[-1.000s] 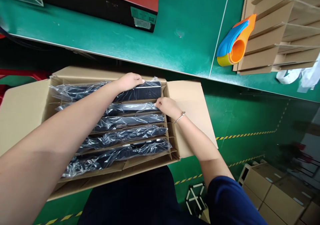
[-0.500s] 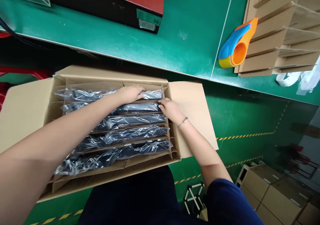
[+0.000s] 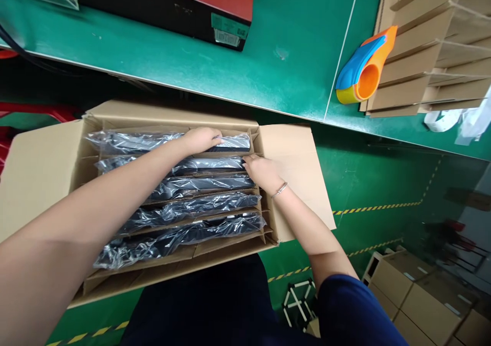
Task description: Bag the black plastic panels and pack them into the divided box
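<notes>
An open cardboard box holds several dark, flat items in clear plastic bags, standing in slots between cardboard dividers. What the items are, I cannot tell. My left hand reaches across the box, its fingers closed on the bagged item in the farthest slot. The fingers of my right hand are bent together at the right end of the second bagged item, close to the divider; the fingertips are partly hidden. My left forearm covers the left parts of several bags.
Behind the box runs a green table with a red and black machine, an orange and blue tape dispenser and a cardboard divider grid. Stacked cartons stand on the floor at lower right. Box flaps spread outward.
The farthest bagged item shows slightly more of its dark side, and my left fingers have curled in more. My right hand has shifted slightly down at the second item's end.
</notes>
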`<state>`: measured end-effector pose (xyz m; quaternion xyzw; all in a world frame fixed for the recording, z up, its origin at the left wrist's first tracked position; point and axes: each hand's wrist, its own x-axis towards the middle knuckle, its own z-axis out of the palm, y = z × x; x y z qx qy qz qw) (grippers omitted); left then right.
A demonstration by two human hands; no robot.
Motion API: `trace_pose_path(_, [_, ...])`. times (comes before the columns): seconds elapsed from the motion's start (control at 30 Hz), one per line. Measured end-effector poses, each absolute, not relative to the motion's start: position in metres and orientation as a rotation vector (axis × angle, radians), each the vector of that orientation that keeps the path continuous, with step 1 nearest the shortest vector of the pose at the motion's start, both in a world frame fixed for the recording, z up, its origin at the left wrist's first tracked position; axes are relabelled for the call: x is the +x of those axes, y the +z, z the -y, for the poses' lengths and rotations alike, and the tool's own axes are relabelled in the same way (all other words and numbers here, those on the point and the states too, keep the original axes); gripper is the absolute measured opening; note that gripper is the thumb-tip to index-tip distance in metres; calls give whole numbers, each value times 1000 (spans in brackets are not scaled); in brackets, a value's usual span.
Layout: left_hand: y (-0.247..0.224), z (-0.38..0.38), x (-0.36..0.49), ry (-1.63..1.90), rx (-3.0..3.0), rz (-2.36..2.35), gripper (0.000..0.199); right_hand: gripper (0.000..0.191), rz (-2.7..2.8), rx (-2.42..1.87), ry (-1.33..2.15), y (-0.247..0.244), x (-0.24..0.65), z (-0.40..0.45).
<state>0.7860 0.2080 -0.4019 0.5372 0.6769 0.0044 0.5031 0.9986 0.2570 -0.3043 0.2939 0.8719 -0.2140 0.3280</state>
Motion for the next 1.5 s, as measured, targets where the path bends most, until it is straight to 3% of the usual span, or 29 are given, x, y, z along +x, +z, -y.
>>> trace_pose_path(0.13, [-406, -216, 768, 347, 1111, -1691, 36, 33, -2273, 738, -484, -306, 994, -251])
trace_pose_path(0.3, [-406, -226, 763, 392, 1027, -1738, 32, 34, -2188, 793, -519, -312, 989, -254])
trace_pose_path(0.53, [-401, -229, 761, 376, 1052, -1743, 31, 28, -2033, 932, -937, -310, 977, -288])
trace_pose_path(0.8, [-396, -226, 763, 353, 1063, -1724, 27, 40, -1768, 1235, -1524, -322, 964, -305])
trace_pose_path(1.07, [-400, -226, 764, 301, 1087, -1752, 31, 46, -1694, 1263, -1588, -316, 957, -309])
trace_pose_path(1.3, [-343, -195, 772, 383, 1415, -1833, 54, 46, -1726, 1256, -1670, -331, 961, -308])
trace_pose_path(1.5, [-317, -117, 831, 92, 1626, -1417, 44, 46, -1717, 1272, -1741, -334, 964, -308])
